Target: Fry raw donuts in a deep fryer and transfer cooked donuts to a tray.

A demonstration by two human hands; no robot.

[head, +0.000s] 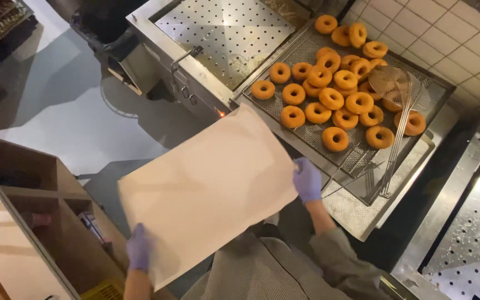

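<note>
Both gloved hands, left and right, gripping sheet edges beside rack of doughnuts; could sag, brushing nearest ones.

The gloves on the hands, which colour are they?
Purple gloves, clearest in the head view.

Large beige paper sheet spread between left hand and right hand, blocking most of the space ahead of the body. Beyond its upper edge, wire draining tray crowded with doughnuts; skimmer lying across the right part. Bare mesh only along the tray's near edge. Open floor to the left; wooden shelving closing the lower left.
</note>
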